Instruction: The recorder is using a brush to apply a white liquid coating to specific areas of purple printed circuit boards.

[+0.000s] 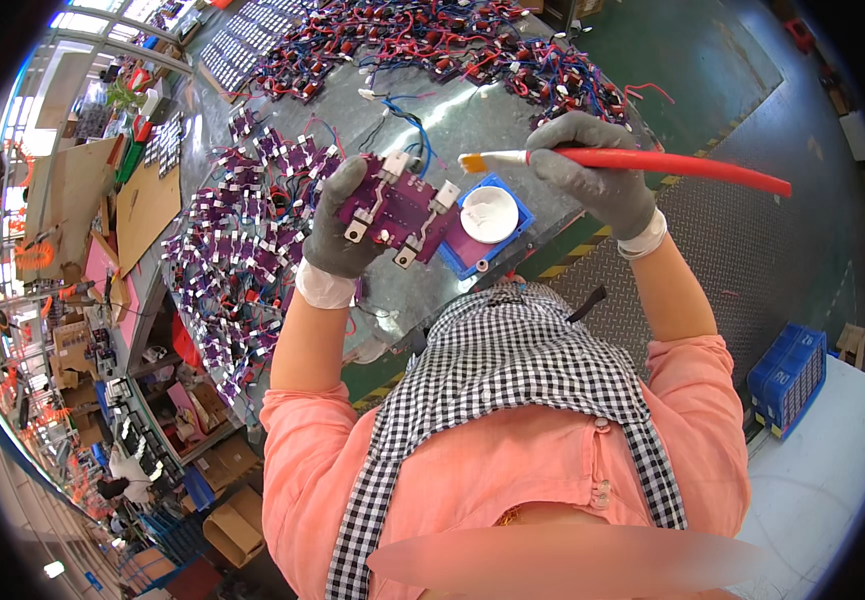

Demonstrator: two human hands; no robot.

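Note:
My left hand, in a grey glove, is closed on a purple circuit board with pale rectangular parts along it. My right hand, also gloved, grips a red-handled brush whose yellowish bristles hang just right of the board, not touching it. Below the bristles a blue tray holds a round white container; the board overlaps its left side from my view.
Piles of wired purple boards cover the bench at left; more line its far edge. Cardboard panels lie farther left, where another person appears. Right are the floor and a blue crate.

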